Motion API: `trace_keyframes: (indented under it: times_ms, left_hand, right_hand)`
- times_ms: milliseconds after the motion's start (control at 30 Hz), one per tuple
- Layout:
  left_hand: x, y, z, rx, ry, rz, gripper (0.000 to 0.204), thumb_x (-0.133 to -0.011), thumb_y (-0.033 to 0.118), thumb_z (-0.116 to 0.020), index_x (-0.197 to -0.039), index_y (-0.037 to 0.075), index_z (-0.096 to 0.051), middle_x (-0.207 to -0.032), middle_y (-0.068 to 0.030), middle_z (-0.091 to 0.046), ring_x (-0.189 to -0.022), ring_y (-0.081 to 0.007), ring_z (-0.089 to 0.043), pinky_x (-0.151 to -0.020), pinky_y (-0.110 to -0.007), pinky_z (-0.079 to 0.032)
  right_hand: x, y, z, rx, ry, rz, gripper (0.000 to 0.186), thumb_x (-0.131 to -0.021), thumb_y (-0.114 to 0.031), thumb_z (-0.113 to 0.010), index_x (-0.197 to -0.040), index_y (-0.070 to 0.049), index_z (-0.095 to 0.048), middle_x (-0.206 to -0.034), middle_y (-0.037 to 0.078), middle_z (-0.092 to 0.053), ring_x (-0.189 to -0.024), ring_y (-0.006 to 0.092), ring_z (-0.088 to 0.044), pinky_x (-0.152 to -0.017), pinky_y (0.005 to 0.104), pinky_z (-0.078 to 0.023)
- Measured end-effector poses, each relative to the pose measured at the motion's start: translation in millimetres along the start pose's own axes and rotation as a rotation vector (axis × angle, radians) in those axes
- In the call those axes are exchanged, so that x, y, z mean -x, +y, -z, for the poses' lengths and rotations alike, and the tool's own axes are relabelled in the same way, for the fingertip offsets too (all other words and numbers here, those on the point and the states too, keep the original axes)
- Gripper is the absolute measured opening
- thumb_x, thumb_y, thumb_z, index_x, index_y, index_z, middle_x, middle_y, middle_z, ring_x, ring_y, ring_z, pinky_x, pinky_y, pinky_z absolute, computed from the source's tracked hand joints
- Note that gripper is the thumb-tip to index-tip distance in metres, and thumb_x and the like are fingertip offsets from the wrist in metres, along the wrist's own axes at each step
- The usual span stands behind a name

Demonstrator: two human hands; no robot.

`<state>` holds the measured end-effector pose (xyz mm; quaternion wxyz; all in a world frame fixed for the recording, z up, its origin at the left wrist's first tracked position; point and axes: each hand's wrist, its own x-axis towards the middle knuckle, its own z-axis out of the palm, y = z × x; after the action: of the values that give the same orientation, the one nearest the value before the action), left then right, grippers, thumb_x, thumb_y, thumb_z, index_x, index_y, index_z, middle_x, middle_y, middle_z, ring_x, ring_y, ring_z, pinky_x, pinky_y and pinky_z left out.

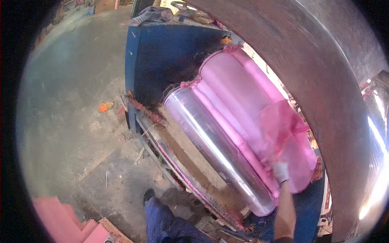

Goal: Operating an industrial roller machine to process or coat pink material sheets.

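My right hand (280, 172), in a pale glove, reaches over the near end of a roller machine and is closed on a darker pink, floppy sheet (279, 123). Motion blurs both the hand and the sheet. Beneath the sheet is a large roller (239, 95) wrapped in pink, rubber-like material. Alongside it on the left lies a shiny metal roller (214, 150), with a thick pink roll of the material (231, 131) along the gap between the two. My left hand is out of view.
A blue machine frame (166, 56) holds the rollers, with a grey glove (150, 15) on top. A big curved brown metal guard (324, 81) arches over the right side. Pink slabs (60, 218) are stacked at lower left. An orange scrap (106, 106) lies on the concrete floor (77, 93).
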<state>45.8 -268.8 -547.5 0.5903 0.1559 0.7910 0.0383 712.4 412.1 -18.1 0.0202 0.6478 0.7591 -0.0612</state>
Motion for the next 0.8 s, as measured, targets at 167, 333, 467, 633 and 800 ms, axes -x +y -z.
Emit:
trace_keyframes:
  times_ms: [167, 333, 467, 633, 800]
  left_hand:
    - [-100, 92, 85, -0.106, -0.035, -0.478, 0.056, -0.096, 0.025, -0.063, -0.146, 0.009, -0.044, -0.133, -0.0164, -0.063, -0.12, -0.0253, -0.061, -0.102, -0.044, -0.048]
    - [-96, 238, 143, 0.208, 0.252, -0.606, 0.073, -0.089, 0.014, -0.075, -0.149, 0.006, -0.036, -0.109, -0.0111, -0.065, -0.099, -0.018, -0.065, -0.081, -0.039, -0.057]
    - [18, 466, 128, 0.738, -0.255, -0.798, 0.075, -0.087, 0.013, -0.077, -0.15, 0.005, -0.037, -0.112, -0.0085, -0.064, -0.098, -0.019, -0.065, -0.085, -0.037, -0.056]
    - [222, 604, 113, 0.213, -0.166, -1.399, 0.076, -0.088, 0.004, -0.071, -0.155, 0.011, -0.037, -0.128, -0.0104, -0.06, -0.105, -0.0234, -0.064, -0.093, -0.041, -0.053]
    - [511, 681, 118, -0.17, 0.228, -2.057, 0.07, -0.091, 0.011, -0.066, -0.153, 0.0, -0.035, -0.13, -0.018, -0.06, -0.109, -0.0278, -0.064, -0.096, -0.043, -0.052]
  right_hand:
    - [-159, -19, 6, 0.306, 0.222, -0.313, 0.033, -0.092, -0.023, -0.055, -0.115, -0.005, -0.071, -0.093, 0.017, -0.075, -0.077, 0.0269, -0.074, -0.066, 0.0427, -0.058]
    - [-109, -85, -69, 0.423, 0.27, -0.364, 0.037, -0.087, -0.023, -0.056, -0.11, 0.001, -0.07, -0.101, 0.024, -0.073, -0.092, 0.0367, -0.074, -0.081, 0.0461, -0.059]
    - [-63, -32, 76, 0.334, -0.133, -0.32, 0.033, -0.087, -0.022, -0.057, -0.11, -0.003, -0.07, -0.104, 0.021, -0.07, -0.091, 0.0339, -0.072, -0.08, 0.0439, -0.059]
    - [-14, -84, -150, -1.488, 0.102, -0.095, 0.029, -0.094, -0.03, -0.061, -0.111, -0.008, -0.067, -0.08, 0.003, -0.065, -0.069, 0.0191, -0.065, -0.063, 0.0326, -0.058]
    - [94, -103, -89, -1.837, -0.306, -0.22, 0.051, -0.105, -0.046, -0.052, -0.098, 0.003, -0.067, -0.057, 0.004, -0.058, -0.043, 0.0146, -0.058, -0.037, 0.0323, -0.047]
